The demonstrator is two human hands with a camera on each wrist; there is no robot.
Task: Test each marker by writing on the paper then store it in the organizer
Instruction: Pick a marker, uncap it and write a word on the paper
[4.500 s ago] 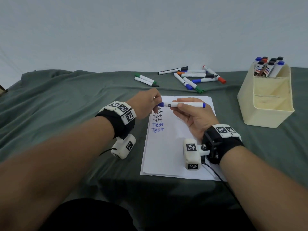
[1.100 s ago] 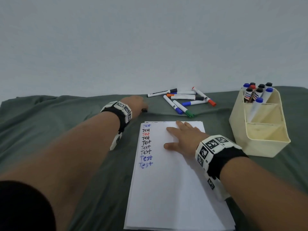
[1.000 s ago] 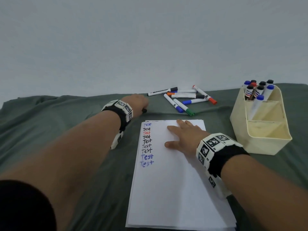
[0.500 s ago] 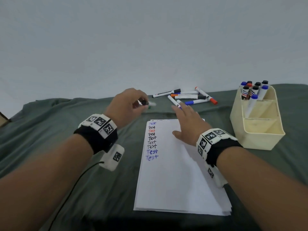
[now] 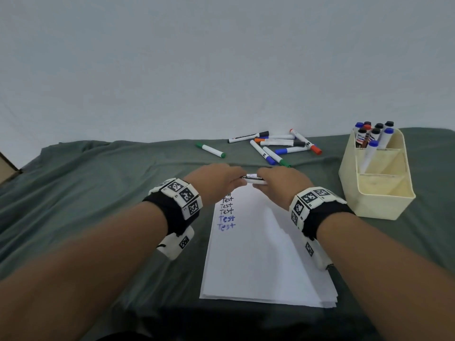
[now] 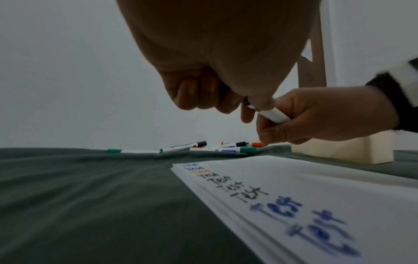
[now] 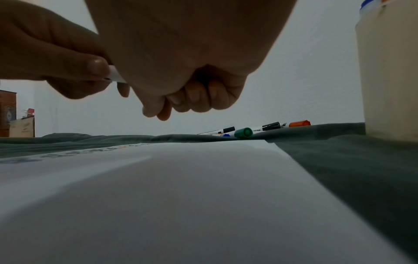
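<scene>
I see a matt, wrinkled grey-green cloth (image 5: 98, 193) across the lower frame. At centre lies a stack of smooth white paper (image 5: 258, 267). The marker (image 5: 254, 179) between the hands has a smooth plastic barrel with a slight sheen. At right, the cream organizer (image 5: 384, 205) looks like matt plastic.
</scene>
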